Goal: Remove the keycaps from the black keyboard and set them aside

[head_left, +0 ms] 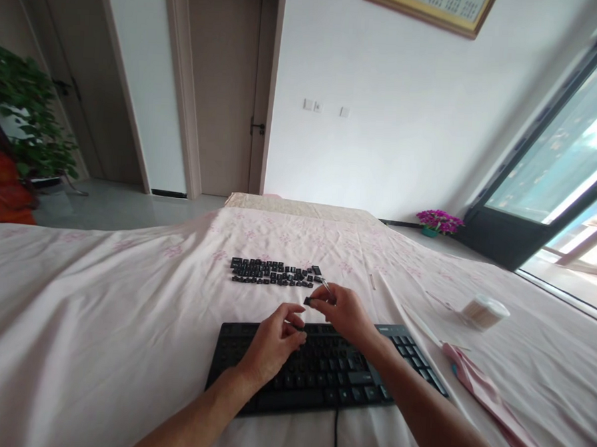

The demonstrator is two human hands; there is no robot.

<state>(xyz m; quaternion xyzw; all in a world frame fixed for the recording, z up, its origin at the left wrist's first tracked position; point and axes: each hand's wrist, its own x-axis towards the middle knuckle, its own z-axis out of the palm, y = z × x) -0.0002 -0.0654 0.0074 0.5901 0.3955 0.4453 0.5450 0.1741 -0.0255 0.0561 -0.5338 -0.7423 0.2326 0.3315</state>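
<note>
A black keyboard [314, 399] lies on the pink cloth in front of me, many of its keys off on the left side. My right hand [346, 313] pinches a small black keycap [308, 301] just above the keyboard's back edge. A thin shiny metal tool [328, 288] also sticks out of that hand; its kind is not clear. Over the keyboard's middle hovers my left hand [275, 339], its thumb and forefinger apart, the other fingers curled, with no object I can make out in it. Beyond both hands, loose keycaps [263, 271] lie in rows on the cloth.
A clear tub of cotton swabs [484, 312] stands at the right. Near it lie a folded pink cloth [489, 400] and thin sticks [373, 281]. The keyboard's cable [336, 435] runs toward me. Wrinkled flowered cloth [124, 294] covers the surface.
</note>
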